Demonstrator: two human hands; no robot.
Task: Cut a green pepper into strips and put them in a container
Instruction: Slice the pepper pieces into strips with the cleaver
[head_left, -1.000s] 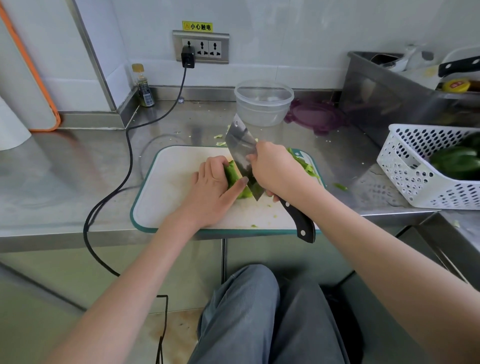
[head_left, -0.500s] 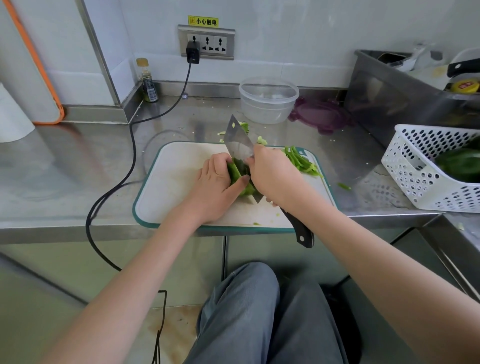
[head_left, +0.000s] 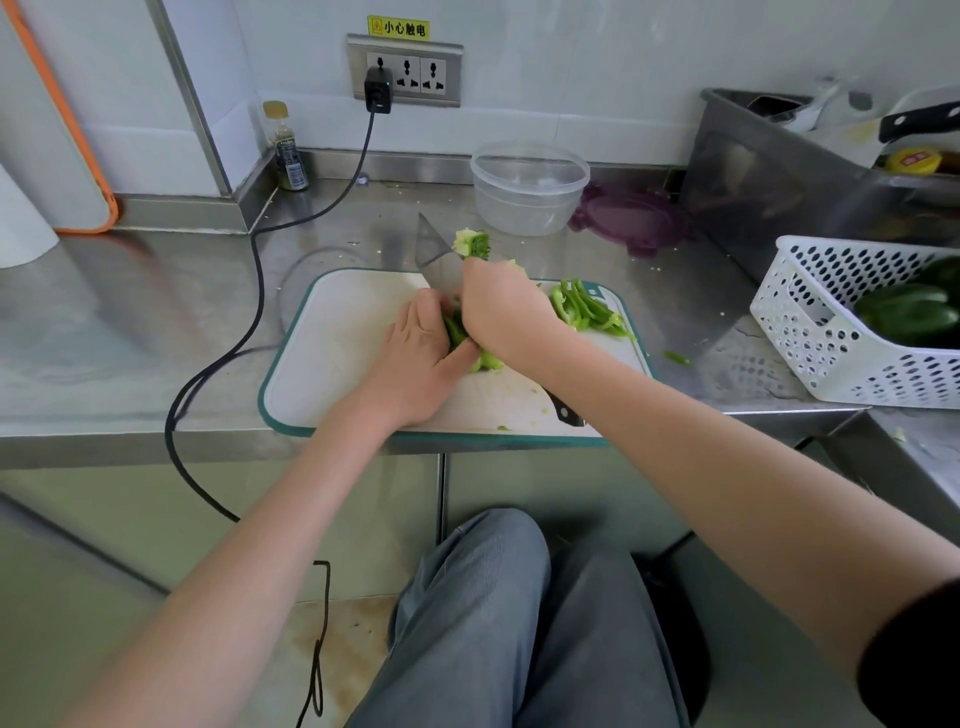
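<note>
On a white cutting board (head_left: 332, 364) with a teal rim lies a piece of green pepper (head_left: 470, 345). My left hand (head_left: 415, 358) presses it down, fingers curled over it and thumb against its near end. My right hand (head_left: 501, 312) grips a cleaver (head_left: 439, 260), whose blade stands on the pepper right beside my left fingers; the black handle end shows under my wrist. A heap of cut pepper strips (head_left: 584, 312) lies at the board's far right. The pepper's core (head_left: 474, 244) sits on the counter just past the board. An empty clear plastic container (head_left: 530, 189) stands behind it.
A purple lid (head_left: 631, 221) lies right of the container. A white perforated basket (head_left: 841, 332) at the right holds whole green peppers (head_left: 906, 314). A black cable (head_left: 249, 317) runs from the wall socket across the steel counter. A small bottle (head_left: 285, 150) stands in the corner.
The cleaver has come down from a raised tilt onto the pepper, close to my left fingers. The view has shifted, with the board and cut strips now more exposed.
</note>
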